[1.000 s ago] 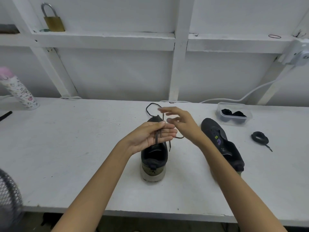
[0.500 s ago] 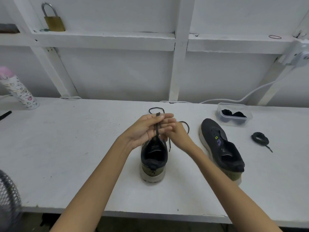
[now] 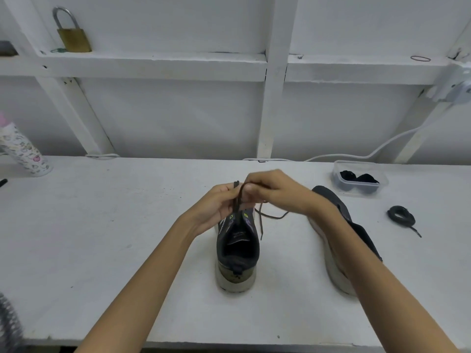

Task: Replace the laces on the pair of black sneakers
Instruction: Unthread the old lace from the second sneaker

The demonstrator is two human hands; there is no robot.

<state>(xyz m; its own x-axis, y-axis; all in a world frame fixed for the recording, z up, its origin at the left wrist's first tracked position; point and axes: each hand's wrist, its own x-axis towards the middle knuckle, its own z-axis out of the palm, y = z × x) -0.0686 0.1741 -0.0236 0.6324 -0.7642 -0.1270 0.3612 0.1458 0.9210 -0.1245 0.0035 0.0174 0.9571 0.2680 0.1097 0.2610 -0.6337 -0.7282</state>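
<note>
I have the left hand [image 3: 216,207] and right hand [image 3: 276,192] both pinching the dark lace [image 3: 236,197] above the black sneaker [image 3: 238,250] standing mid-table [image 3: 102,238], the other sneaker [image 3: 331,200] lying beside it.

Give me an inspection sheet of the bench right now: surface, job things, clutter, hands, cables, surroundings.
Surface: white table, scuffed, a few dark specks.
Job's things: centre sneaker upright, heel toward the camera; second sneaker to its right, tipped sideways, partly behind the right forearm; lace running up from the centre sneaker; coiled lace lying further right.
Clutter: clear container holding dark items, back right; patterned bottle far left.
Hands: left hand and right hand both pinch the lace above the centre sneaker.
Cables: white cable runs along the wall behind the container.
Surroundings: white framed wall; padlock and rubber band on its ledge.
</note>
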